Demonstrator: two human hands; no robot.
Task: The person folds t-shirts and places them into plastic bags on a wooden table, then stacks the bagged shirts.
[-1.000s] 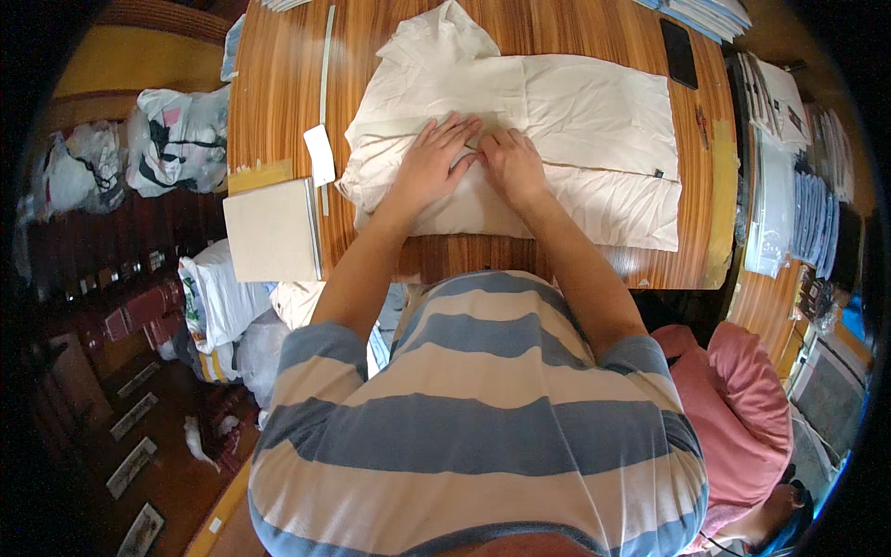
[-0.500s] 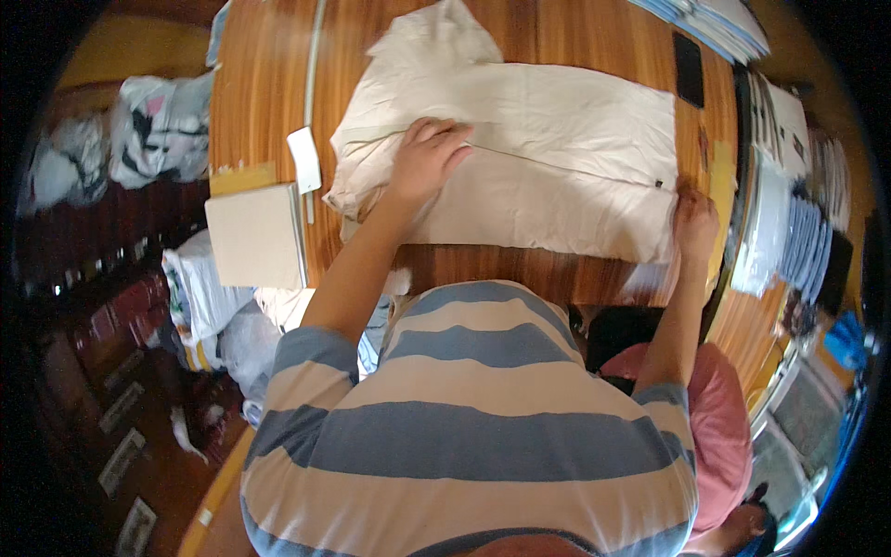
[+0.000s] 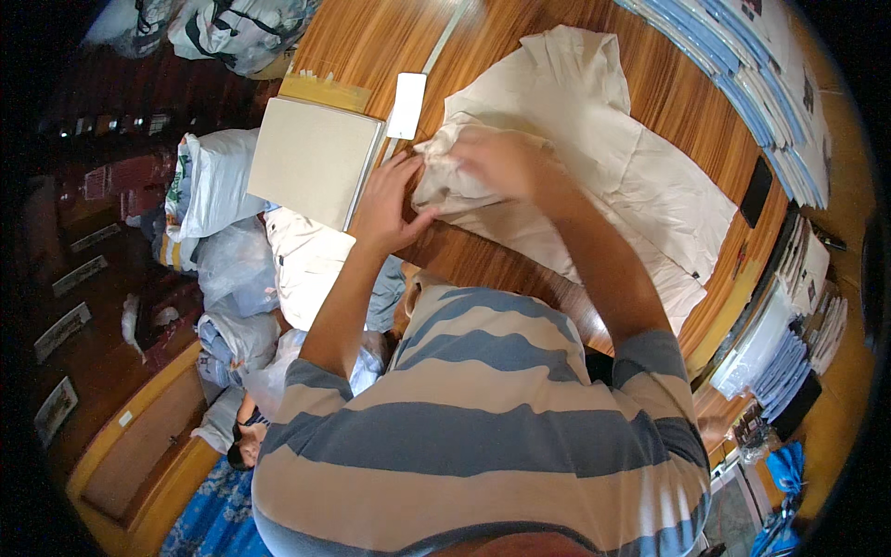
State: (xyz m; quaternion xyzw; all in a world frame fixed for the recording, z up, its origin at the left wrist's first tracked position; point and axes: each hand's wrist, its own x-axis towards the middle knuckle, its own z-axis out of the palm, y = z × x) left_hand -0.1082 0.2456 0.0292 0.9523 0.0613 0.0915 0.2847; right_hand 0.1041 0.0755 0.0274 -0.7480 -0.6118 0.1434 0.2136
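A cream garment (image 3: 640, 167), apparently a shirt, lies partly folded on the wooden table, with one sleeve-like part (image 3: 575, 74) spread toward the far side. Its near left end is bunched up. Beside that end is my left hand (image 3: 388, 200), thumb apart and fingers extended, the fingertips at the cloth's edge. My right hand (image 3: 501, 162) reaches across onto the bunched cloth; motion blurs its fingers, so I cannot make out their grip. A small dark tag (image 3: 695, 275) shows near the garment's right end.
A beige board stack (image 3: 316, 158) sits at the table's left edge, near a white card (image 3: 406, 107). A black phone (image 3: 756, 192) lies at the right. Stacked packed garments (image 3: 742, 74) line the far right. Plastic bags (image 3: 218, 181) stand at the left. Another person's head (image 3: 246, 447) shows lower left.
My right hand has left the garment's right end for its bunched left end. My left hand has moved off the cloth's middle to its left edge. The view has turned leftward.
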